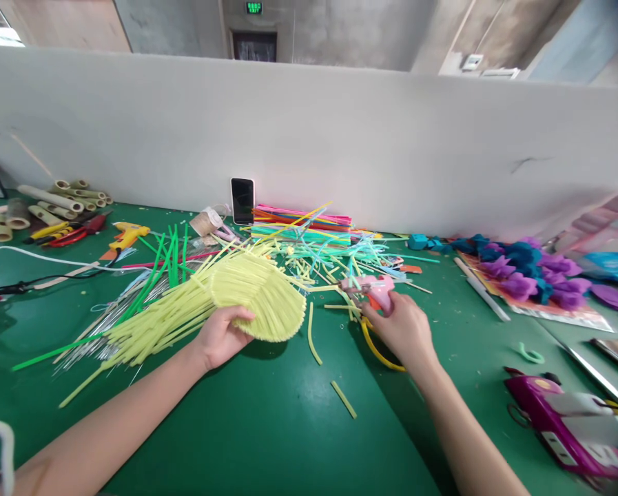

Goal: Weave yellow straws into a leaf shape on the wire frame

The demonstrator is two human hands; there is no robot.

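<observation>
Under left hand (222, 336), pale-yellow ribbed straw fan (260, 296)

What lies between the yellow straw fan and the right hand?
Head view: one loose yellow straw lies on green table between fan and right hand holding glue gun.

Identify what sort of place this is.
Probably a craft workshop bench: a green table littered with coloured straws, the left hand holding a yellow straw fan, the right hand gripping a pink glue gun, craft flowers alongside.
</observation>
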